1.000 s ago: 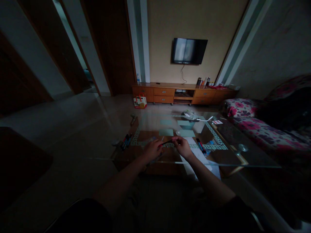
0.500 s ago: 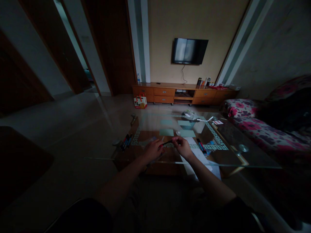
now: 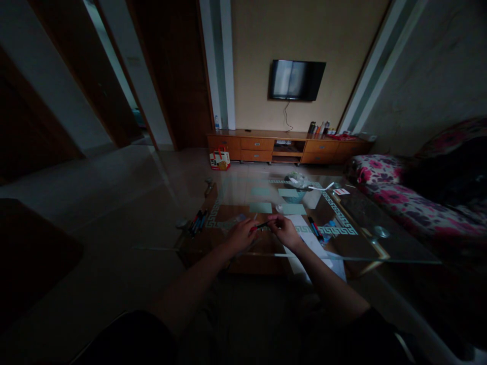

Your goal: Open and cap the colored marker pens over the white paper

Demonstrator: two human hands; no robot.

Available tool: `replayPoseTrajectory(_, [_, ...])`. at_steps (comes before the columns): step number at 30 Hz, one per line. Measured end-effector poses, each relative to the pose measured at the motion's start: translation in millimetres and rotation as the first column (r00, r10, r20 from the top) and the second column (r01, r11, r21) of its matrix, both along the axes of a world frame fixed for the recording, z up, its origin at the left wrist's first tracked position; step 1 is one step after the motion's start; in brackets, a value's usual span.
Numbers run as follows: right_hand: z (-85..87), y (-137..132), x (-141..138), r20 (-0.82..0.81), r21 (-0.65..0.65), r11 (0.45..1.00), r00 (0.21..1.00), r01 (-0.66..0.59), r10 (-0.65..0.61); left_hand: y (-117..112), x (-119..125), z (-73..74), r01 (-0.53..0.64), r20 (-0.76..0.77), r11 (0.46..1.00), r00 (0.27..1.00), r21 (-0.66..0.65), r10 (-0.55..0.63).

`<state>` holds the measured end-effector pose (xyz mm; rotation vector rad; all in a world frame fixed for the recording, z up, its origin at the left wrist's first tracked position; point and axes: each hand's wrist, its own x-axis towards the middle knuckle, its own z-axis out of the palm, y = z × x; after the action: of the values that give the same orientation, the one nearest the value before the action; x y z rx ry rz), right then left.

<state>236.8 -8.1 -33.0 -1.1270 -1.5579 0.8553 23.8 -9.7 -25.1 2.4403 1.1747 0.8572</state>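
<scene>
Over the near part of the glass table, a slim dark pen (image 3: 262,225) with a red end is held between my two hands. My left hand (image 3: 242,235) is closed on the red end. The fingers of my right hand (image 3: 283,231) pinch the other end, so the tip there is hidden. Several dark pens with red and blue parts (image 3: 197,223) lie in a group left of my left hand. Another small group of pens (image 3: 315,229) lies just right of my right hand, beside white paper (image 3: 300,221).
The glass table (image 3: 403,251) has a sharp-looking near edge under my forearms. A bowl with a clear plastic bag (image 3: 299,180) and a small card (image 3: 341,191) sit toward the far side. A flowered sofa (image 3: 403,200) stands at the right; a low cabinet (image 3: 256,144) lies beyond.
My right hand has shifted slightly left toward my left hand, and less of the pen shows between them. Everything else stays in place.
</scene>
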Motion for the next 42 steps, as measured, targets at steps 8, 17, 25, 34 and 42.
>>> replayPoseTrajectory(8, [2.1, -3.8, -4.4, -0.01, -0.005, 0.997, 0.997, -0.074, 0.074, -0.8, 0.9, 2.3, 0.025, 0.01, 1.0, 1.0, 0.016, -0.025])
replayPoseTrajectory(17, [-2.3, -2.7, -3.5, 0.017, -0.011, 0.994, 0.994, -0.106, 0.107, -5.1, 1.5, 7.4, 0.071, -0.008, 0.997, 0.997, 0.004, -0.071])
replayPoseTrajectory(25, [-2.2, -5.3, -8.6, -0.016, -0.079, 0.988, 0.991, -0.133, 0.133, -11.3, 1.4, 15.0, 0.029, -0.056, 0.999, 0.998, -0.045, -0.031])
replayPoseTrajectory(34, [0.6, -6.8, -8.2, -0.051, -0.105, 0.987, 0.992, -0.122, 0.117, -6.7, -1.2, 11.7, 0.056, -0.042, 0.998, 0.998, 0.021, -0.055])
replayPoseTrajectory(42, [0.4, -7.5, -7.8, 0.029, -0.095, 0.99, 0.994, -0.099, 0.102, -1.3, 0.8, 3.5, 0.037, 0.002, 0.998, 0.999, 0.05, -0.037])
